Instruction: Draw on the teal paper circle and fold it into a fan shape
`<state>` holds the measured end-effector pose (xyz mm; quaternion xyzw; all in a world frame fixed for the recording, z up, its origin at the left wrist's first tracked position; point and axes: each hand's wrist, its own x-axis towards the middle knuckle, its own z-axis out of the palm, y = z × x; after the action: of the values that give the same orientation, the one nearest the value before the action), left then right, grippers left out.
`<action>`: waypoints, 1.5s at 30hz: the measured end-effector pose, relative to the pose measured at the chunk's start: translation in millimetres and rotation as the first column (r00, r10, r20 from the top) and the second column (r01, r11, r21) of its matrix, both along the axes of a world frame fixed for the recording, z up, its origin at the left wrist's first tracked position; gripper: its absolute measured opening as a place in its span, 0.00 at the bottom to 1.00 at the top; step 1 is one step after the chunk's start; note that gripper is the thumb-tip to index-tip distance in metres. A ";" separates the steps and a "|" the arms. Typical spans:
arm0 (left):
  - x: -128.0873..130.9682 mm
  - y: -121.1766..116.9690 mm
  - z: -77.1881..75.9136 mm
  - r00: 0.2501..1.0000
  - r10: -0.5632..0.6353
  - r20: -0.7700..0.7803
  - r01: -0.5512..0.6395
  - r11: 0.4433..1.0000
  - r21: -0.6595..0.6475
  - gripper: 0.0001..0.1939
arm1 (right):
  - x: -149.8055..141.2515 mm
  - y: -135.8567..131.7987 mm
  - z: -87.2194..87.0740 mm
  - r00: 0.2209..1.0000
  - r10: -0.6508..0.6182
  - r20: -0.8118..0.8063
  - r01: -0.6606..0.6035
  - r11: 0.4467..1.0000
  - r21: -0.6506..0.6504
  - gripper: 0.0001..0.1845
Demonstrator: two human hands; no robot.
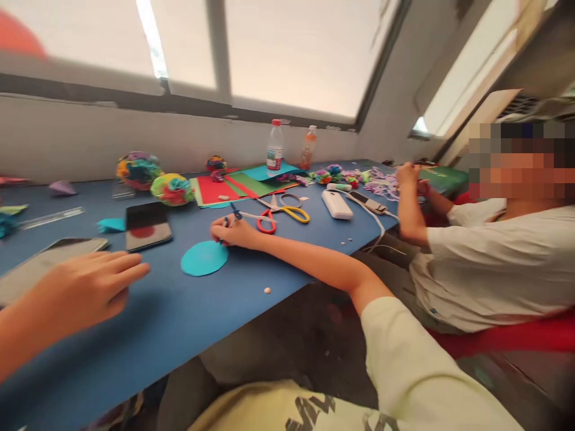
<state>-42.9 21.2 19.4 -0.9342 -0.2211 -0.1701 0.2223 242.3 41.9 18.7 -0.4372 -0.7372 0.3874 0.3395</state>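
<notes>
My right hand (236, 230) rests on the blue table (171, 317) with its fingers closed round a blue pen, whose tip points toward the red-handled scissors (265, 221). Just left of that hand lies a turquoise paper circle (204, 258). My left hand (87, 287) hovers low over the table's near left, fingers stretched out and holding nothing. It is near a tablet (40, 263) and a phone (147, 225).
Yellow-handled scissors (291, 211), coloured paper sheets (233, 187), paper flower balls (171, 188), two bottles (275, 146), a white power bank (336, 204) and a ruler (51, 217) lie on the table. A person in a white shirt (489, 257) sits at the right, hands on the table's far end.
</notes>
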 end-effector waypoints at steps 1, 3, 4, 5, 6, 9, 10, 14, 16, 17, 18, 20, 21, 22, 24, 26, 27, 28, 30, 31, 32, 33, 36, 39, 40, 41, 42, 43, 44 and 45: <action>4.0 -6.6 8.4 0.992 0.026 -0.124 -0.016 0.997 0.078 0.15 | -0.6 0.1 -2.1 1.000 -0.005 -0.015 0.005 1.000 0.003 0.11; 11.3 -12.9 19.8 0.961 0.105 -0.255 -0.072 0.988 0.137 0.15 | -1.2 3.1 -7.0 0.999 0.006 -0.034 -0.005 1.000 0.010 0.10; 13.9 -13.2 22.3 0.954 0.127 -0.273 -0.095 0.988 0.125 0.14 | -1.3 4.9 -9.0 0.999 0.012 -0.037 -0.012 1.000 0.013 0.10; 15.6 -12.4 22.9 0.950 0.142 -0.278 -0.113 0.987 0.116 0.12 | -1.4 6.2 -10.4 0.999 0.018 -0.037 -0.018 1.000 0.015 0.10; 16.5 -11.3 22.1 0.950 0.139 -0.280 -0.115 0.988 0.101 0.11 | -1.4 6.5 -11.1 0.999 0.022 -0.035 -0.022 1.000 0.017 0.10; 18.0 -10.1 15.4 0.976 0.059 -0.208 -0.043 0.996 0.082 0.11 | -1.3 2.9 -9.9 1.000 0.019 -0.015 -0.018 1.000 0.019 0.09; 19.0 -10.9 13.3 0.984 0.033 -0.174 -0.020 0.997 0.075 0.12 | -1.3 1.1 -9.1 1.000 0.013 -0.007 -0.013 1.000 0.020 0.10; 27.0 -19.2 9.4 1.000 -0.018 -0.022 0.016 0.997 -0.072 0.14 | -3.1 -3.8 -8.0 1.000 -0.006 0.020 0.005 1.000 0.020 0.10; 32.3 -24.6 8.5 1.000 -0.023 0.017 0.026 0.981 -0.192 0.15 | -4.6 -5.1 -8.8 0.999 -0.003 0.032 0.003 1.000 0.012 0.10; 34.7 -27.1 7.5 1.000 -0.023 0.017 0.027 0.969 -0.247 0.16 | -5.3 -5.6 -9.3 0.999 -0.002 0.034 0.001 1.000 0.006 0.11; 36.8 -29.4 6.0 1.000 -0.019 0.009 0.021 0.955 -0.295 0.17 | -5.9 -6.2 -9.7 0.999 -0.002 0.032 0.002 1.000 0.002 0.11; 39.3 -32.9 1.6 1.000 -0.006 -0.016 -0.001 0.928 -0.373 0.19 | -6.6 -6.9 -10.0 1.000 -0.008 0.023 0.008 1.000 0.008 0.11; 39.8 -34.0 -1.1 1.000 0.005 -0.025 -0.015 0.916 -0.401 0.20 | -6.8 -7.1 -9.7 1.000 -0.010 0.025 0.009 1.000 0.017 0.11; 39.7 -34.6 -3.8 0.999 0.015 -0.031 -0.027 0.904 -0.426 0.20 | -6.8 -7.2 -9.1 0.999 -0.004 0.034 0.004 1.000 0.023 0.11; 38.4 -34.8 -8.2 0.999 0.028 -0.028 -0.038 0.887 -0.461 0.20 | -6.7 -6.9 -6.9 0.998 0.038 0.049 -0.039 0.999 0.012 0.10; 36.5 -34.1 -10.4 0.999 0.042 -0.021 -0.047 0.873 -0.485 0.21 | -6.3 -6.3 -4.7 0.994 0.102 0.036 -0.100 0.994 -0.034 0.08; 35.5 -33.7 -10.7 0.999 0.049 -0.018 -0.051 0.869 -0.493 0.21 | -5.9 -6.0 -4.0 0.991 0.131 0.021 -0.129 0.989 -0.065 0.08; 34.7 -33.1 -10.5 0.998 0.056 -0.019 -0.058 0.864 -0.500 0.21 | -5.2 -5.7 -3.6 0.988 0.152 0.004 -0.151 0.984 -0.097 0.09; 33.3 -31.8 -9.7 0.998 0.050 -0.027 -0.057 0.857 -0.512 0.21 | -3.6 -4.7 -3.7 0.986 0.165 -0.022 -0.166 0.973 -0.159 0.13; 32.7 -31.0 -9.3 0.999 0.032 -0.035 -0.045 0.855 -0.517 0.21 | -2.8 -3.8 -3.9 0.987 0.156 -0.033 -0.160 0.970 -0.185 0.14; 32.2 -30.1 -9.0 0.999 0.013 -0.043 -0.033 0.851 -0.524 0.22 | -2.2 -2.7 -4.0 0.990 0.137 -0.044 -0.143 0.968 -0.204 0.14; 31.7 -29.3 -9.0 0.999 0.001 -0.046 -0.026 0.848 -0.530 0.22 | -1.9 -1.3 -3.8 0.991 0.120 -0.056 -0.130 0.966 -0.225 0.12; 30.5 -27.9 -10.1 0.999 0.026 0.018 -0.012 0.840 -0.542 0.21 | -2.3 3.5 -1.7 0.988 0.136 -0.077 -0.153 0.943 -0.296 0.03; 30.7 -27.5 -12.7 0.992 0.067 0.110 0.002 0.847 -0.531 0.21 | -2.4 6.6 0.3 0.970 0.226 -0.092 -0.243 0.913 -0.327 0.03; 31.2 -27.2 -14.0 0.991 0.066 0.117 0.005 0.852 -0.523 0.21 | -1.7 6.8 0.5 0.966 0.241 -0.095 -0.259 0.911 -0.322 0.04; 31.9 -27.0 -15.7 0.991 0.065 0.119 0.006 0.858 -0.513 0.21 | -0.6 6.7 0.4 0.962 0.257 -0.096 -0.275 0.907 -0.318 0.06; 32.7 -26.6 -17.5 0.990 0.059 0.126 0.012 0.865 -0.501 0.21 | 0.7 6.2 0.2 0.957 0.274 -0.092 -0.289 0.904 -0.316 0.07; 33.5 -26.1 -19.6 0.989 0.054 0.136 0.020 0.871 -0.490 0.21 | 2.0 5.4 -0.2 0.953 0.290 -0.081 -0.301 0.901 -0.312 0.09; 34.1 -25.5 -21.7 0.988 0.052 0.149 0.026 0.876 -0.482 0.20 | 3.0 4.3 -0.6 0.950 0.306 -0.068 -0.312 0.901 -0.301 0.10; 34.5 -24.8 -23.8 0.986 0.050 0.159 0.032 0.879 -0.476 0.20 | 3.6 3.2 -0.9 0.947 0.317 -0.053 -0.319 0.904 -0.285 0.10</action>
<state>-8.3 -3.5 -4.4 -0.9415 -0.2784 -0.1870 -0.0329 246.0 45.0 17.8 -0.3551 -0.7329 0.5425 0.2061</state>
